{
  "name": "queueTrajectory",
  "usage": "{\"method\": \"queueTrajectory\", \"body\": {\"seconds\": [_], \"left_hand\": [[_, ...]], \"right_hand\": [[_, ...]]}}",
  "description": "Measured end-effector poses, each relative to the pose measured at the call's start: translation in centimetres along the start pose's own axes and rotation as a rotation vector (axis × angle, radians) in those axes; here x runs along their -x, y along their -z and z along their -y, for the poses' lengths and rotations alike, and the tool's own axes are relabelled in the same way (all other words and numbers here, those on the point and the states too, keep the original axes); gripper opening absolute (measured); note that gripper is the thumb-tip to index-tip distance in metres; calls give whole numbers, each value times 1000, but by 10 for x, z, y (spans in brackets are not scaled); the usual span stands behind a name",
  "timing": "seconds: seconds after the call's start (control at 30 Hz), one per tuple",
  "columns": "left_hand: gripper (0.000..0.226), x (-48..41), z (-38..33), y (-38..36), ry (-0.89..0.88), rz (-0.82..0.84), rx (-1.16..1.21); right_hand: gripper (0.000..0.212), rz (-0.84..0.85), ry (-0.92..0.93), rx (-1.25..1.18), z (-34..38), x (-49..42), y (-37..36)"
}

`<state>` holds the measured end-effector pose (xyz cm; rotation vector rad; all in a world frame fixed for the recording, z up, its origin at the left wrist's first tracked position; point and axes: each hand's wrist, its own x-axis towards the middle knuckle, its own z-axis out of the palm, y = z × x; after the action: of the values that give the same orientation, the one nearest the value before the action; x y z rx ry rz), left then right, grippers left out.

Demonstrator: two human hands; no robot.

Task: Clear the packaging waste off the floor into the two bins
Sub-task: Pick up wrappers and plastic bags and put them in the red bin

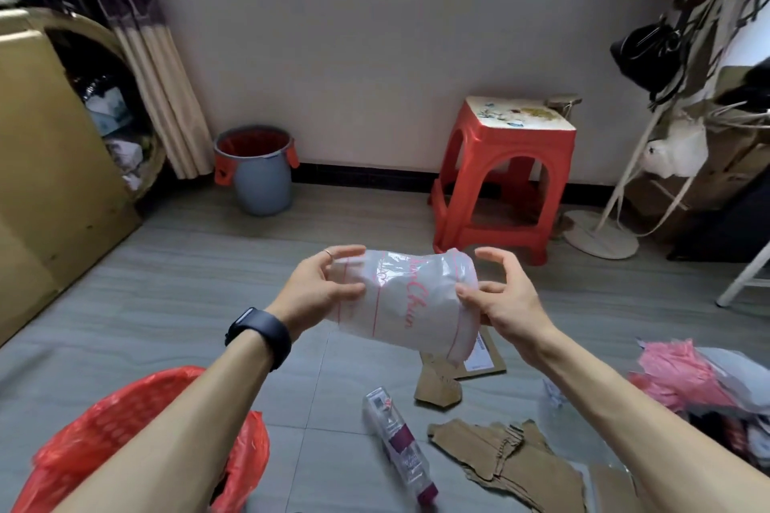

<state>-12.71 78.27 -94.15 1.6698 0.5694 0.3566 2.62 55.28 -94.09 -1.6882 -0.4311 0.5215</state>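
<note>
1. Both my hands hold a white plastic bag (412, 304) in the air above the floor (166, 283). My left hand (323, 287) pinches its left edge between thumb and fingers. My right hand (500, 298) pinches the right edge, its spare fingers loosely curled and clear of the plastic.
2. The bag bows between the two grips, its pink lettering facing me. I hold it this way, it seems, to squash or fold it small before it goes into a bin.
3. The near bin (104, 421), lined in red plastic, sits under my left forearm and looks the handiest drop. My arm hides most of its mouth, so I cannot tell what it holds.
4. The far bin (262, 187), grey with a red liner, stands against the wall, left of the red stool (504, 175). Nothing shows above its rim.
5. Waiting on the floor below my hands are torn cardboard (500, 454), a clear box (400, 441) just beside it, and pink wrap (683, 371) heaped at the right. By that litter, I judge most of the clearing lies ahead.
</note>
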Motion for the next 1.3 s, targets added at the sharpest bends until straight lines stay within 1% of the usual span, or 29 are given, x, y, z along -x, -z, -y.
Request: {"method": "queueTrajectory", "body": {"seconds": [0.07, 0.13, 0.23, 0.3, 0.37, 0.43, 0.47, 0.57, 0.6, 0.63, 0.7, 0.73, 0.8, 0.87, 0.93, 1.0, 1.03, 1.1, 1.17, 1.27, 1.3], "left_hand": [[53, 1, 5, -1, -12, 41, -170], [55, 3, 7, -1, -20, 23, -301], [45, 6, 6, 2, -40, -33, -364], [31, 6, 5, 4, -67, -75, -423], [14, 6, 4, 5, -98, -109, -451], [5, 6, 1, 7, -100, -131, -399], [4, 5, -1, 8, -95, -146, -365], [17, 3, -2, 7, -104, -193, -389], [20, 2, -1, 6, -86, -170, -330], [21, 2, -2, 4, -59, -125, -219], [15, 4, -3, 1, -17, -78, -13], [13, 5, -5, 0, -17, -90, 36], [17, 7, -7, -1, -4, -111, 112], [18, 9, -9, 0, 42, -100, 156], [15, 9, -10, 5, 114, -87, 253], [13, 6, -11, 12, 137, -84, 353], [20, 6, -10, 15, 148, -74, 354], [36, 7, -7, 16, 185, -27, 242], [39, 9, -7, 15, 206, 4, 171], [29, 6, -10, 14, 207, 10, 324], [27, 7, -12, 14, 223, 37, 368]], "right_hand": [[55, 30, 77, 36, 0, -3, 2], [54, 73, 104, 111, -1, -4, 3], [51, 77, 118, 238, -4, -4, 2], [42, 18, 154, 306, -4, -4, 2], [25, -59, 204, 381, -1, -4, 4], [8, -103, 262, 434, 2, -4, 7], [4, -114, 284, 451, 3, -4, 8], [9, -128, 299, 481, 4, -6, 11], [11, -121, 278, 471, 4, -8, 12], [14, -113, 246, 448, 3, -9, 12], [17, -107, 176, 353, 0, -12, 11], [19, -102, 152, 281, 0, -12, 9], [20, -74, 108, 101, 2, -10, 7], [22, -27, 65, -37, 6, -7, 5], [22, 65, -33, -117, 8, -5, 6], [18, 176, -118, -193, 8, -4, 8], [19, 204, -132, -245, 9, -4, 10], [19, 194, -121, -314, 10, -5, 11], [21, 169, -87, -265, 11, -5, 11], [24, 193, -33, -66, 10, -3, 7], [24, 210, -25, -13, 10, -2, 6]]}}
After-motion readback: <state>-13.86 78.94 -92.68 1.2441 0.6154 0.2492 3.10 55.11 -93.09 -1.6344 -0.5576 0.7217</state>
